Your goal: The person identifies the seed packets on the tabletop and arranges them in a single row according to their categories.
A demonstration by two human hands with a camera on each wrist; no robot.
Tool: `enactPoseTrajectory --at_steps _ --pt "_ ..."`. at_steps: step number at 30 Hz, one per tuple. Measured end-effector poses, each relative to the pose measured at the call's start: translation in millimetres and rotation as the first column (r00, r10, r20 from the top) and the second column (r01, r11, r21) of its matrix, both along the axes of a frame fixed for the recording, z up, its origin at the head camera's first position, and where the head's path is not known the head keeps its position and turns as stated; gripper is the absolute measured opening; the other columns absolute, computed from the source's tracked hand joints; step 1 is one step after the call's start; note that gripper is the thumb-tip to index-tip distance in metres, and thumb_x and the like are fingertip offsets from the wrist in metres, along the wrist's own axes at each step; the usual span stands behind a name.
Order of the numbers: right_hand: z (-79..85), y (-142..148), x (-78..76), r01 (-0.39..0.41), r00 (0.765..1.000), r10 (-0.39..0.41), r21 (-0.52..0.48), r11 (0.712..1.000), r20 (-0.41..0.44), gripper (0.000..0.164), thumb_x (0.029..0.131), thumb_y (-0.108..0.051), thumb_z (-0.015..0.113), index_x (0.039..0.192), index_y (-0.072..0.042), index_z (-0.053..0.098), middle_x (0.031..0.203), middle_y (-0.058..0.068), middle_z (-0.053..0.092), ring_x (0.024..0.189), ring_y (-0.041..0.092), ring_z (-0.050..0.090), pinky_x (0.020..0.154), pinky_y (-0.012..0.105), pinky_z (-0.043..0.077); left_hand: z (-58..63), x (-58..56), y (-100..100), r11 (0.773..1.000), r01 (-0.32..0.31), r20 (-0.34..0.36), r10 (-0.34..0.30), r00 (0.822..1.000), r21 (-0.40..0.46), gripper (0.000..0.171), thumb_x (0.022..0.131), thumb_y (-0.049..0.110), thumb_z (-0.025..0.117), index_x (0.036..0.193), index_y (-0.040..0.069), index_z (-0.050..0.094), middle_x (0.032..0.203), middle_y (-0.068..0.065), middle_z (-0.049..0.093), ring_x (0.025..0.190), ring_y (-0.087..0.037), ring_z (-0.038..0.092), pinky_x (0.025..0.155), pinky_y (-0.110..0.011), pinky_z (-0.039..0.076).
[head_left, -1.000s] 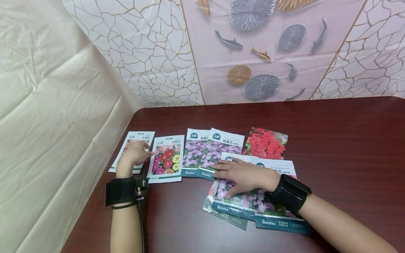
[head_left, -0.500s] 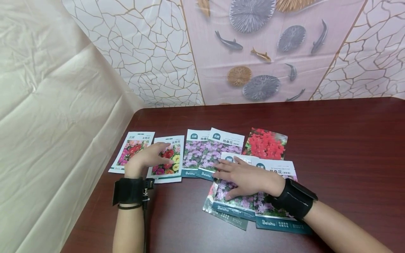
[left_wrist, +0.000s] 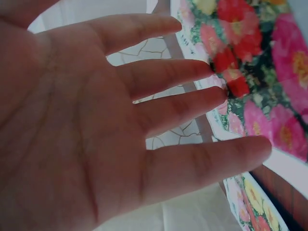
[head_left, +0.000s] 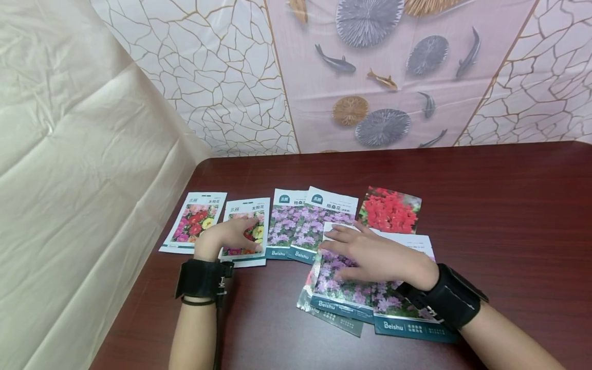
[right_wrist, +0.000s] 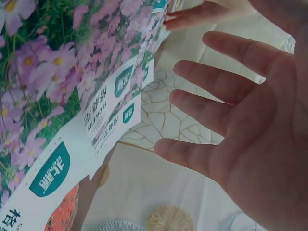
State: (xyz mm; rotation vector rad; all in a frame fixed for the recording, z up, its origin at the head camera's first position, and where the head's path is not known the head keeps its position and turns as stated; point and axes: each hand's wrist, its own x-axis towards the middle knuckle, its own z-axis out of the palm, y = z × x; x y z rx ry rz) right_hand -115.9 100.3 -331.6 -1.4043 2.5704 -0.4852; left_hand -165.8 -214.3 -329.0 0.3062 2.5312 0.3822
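Observation:
My left hand (head_left: 231, 236) is over a seed packet (head_left: 247, 208) printed with mixed red, pink and yellow flowers. Its fingers (left_wrist: 207, 161) are straight and spread near the packet's face; whether they touch it I cannot tell. Over a purple-flower seed packet (head_left: 339, 295) is my right hand (head_left: 384, 257), fingers (right_wrist: 211, 77) spread and apart from the packet in the right wrist view. Another purple packet (head_left: 411, 326) lies beside it, partly hidden by the wrist. Beneath the pair, a further packet (head_left: 336, 322) shows only its lower edge.
At the far left lies a matching mixed-flower packet (head_left: 191, 221). Two overlapping purple-flower packets (head_left: 282, 226) lie between the hands. A red-flower packet (head_left: 388, 210) is partly covered behind the right pile. Patterned cloth (head_left: 231, 77) hangs behind the dark table (head_left: 509, 205).
My left hand has moved right, off the far-left packet and over the one beside it. My right hand has shifted slightly right. The packets appear to lie as before.

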Motion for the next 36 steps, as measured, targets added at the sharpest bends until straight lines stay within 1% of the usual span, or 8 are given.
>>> enactPoseTrajectory --at_steps 4,9,15,21,26,31,36 --pt "0.8 2.5 0.1 0.014 1.000 -0.015 -0.022 1.000 -0.022 0.054 0.085 -0.032 0.064 0.132 -0.008 0.049 0.134 0.018 0.044 0.129 0.037 0.030 0.103 0.057 0.017 -3.0 -0.7 2.3 1.000 -0.015 0.017 0.016 1.000 -0.027 0.076 0.082 0.030 0.069 0.144 0.010 0.030 0.145 -0.021 0.026 0.133 -0.038 0.021 0.100 -0.056 0.027" --pt "1.1 4.0 -1.2 0.022 0.999 -0.023 -0.042 0.999 -0.027 0.051 0.085 -0.030 0.065 0.130 -0.008 0.051 0.133 0.019 0.045 0.129 0.037 0.031 0.101 0.060 0.020 -4.2 -1.5 3.7 0.998 -0.048 0.017 0.049 0.999 -0.043 0.074 0.082 0.029 0.069 0.143 0.008 0.031 0.145 -0.024 0.022 0.131 -0.039 0.024 0.099 -0.056 0.028" --pt "0.7 5.8 -3.2 0.031 0.999 -0.033 -0.039 0.999 -0.040 0.052 0.085 -0.028 0.065 0.130 -0.006 0.051 0.133 0.019 0.045 0.128 0.037 0.033 0.101 0.059 0.020 -7.3 -3.4 1.3 0.999 -0.040 -0.002 0.040 0.999 -0.036 0.074 0.082 0.025 0.069 0.142 0.004 0.030 0.145 -0.028 0.017 0.130 -0.042 0.024 0.099 -0.055 0.028" --pt "-0.1 7.6 -3.8 0.030 0.997 -0.033 -0.047 0.998 -0.067 0.049 0.086 -0.025 0.065 0.128 -0.003 0.052 0.131 0.019 0.047 0.126 0.038 0.036 0.100 0.059 0.023 -9.4 -5.3 -2.4 0.999 -0.036 -0.002 0.036 0.999 -0.014 0.074 0.083 0.024 0.068 0.143 0.002 0.028 0.146 -0.028 0.014 0.131 -0.042 0.021 0.100 -0.055 0.026" --pt "-0.7 7.9 -3.3 0.027 0.997 -0.030 -0.052 0.998 -0.067 0.048 0.087 -0.026 0.064 0.127 -0.002 0.052 0.130 0.018 0.048 0.125 0.037 0.036 0.099 0.059 0.023 -10.3 -7.2 -3.8 0.999 -0.043 -0.017 0.043 0.999 -0.005 0.074 0.083 0.023 0.068 0.143 0.003 0.029 0.147 -0.027 0.014 0.132 -0.042 0.019 0.099 -0.056 0.027" --pt "-1.4 7.9 -3.4 0.028 0.997 -0.031 -0.049 0.998 -0.066 0.047 0.087 -0.026 0.063 0.126 -0.002 0.053 0.130 0.018 0.049 0.126 0.038 0.036 0.099 0.060 0.023 -10.3 -8.4 -2.9 0.998 -0.060 -0.036 0.060 0.998 0.004 0.074 0.082 0.023 0.068 0.142 0.003 0.030 0.146 -0.027 0.015 0.131 -0.043 0.022 0.098 -0.056 0.029" --pt "-2.3 7.8 -4.0 0.031 0.997 -0.034 -0.047 0.998 -0.067 0.046 0.087 -0.024 0.064 0.126 -0.003 0.053 0.130 0.018 0.049 0.125 0.038 0.036 0.099 0.060 0.023 -10.9 -9.3 -3.3 0.998 -0.064 -0.051 0.063 0.997 -0.003 0.072 0.084 0.023 0.067 0.142 0.002 0.030 0.146 -0.027 0.015 0.130 -0.042 0.023 0.099 -0.055 0.030"
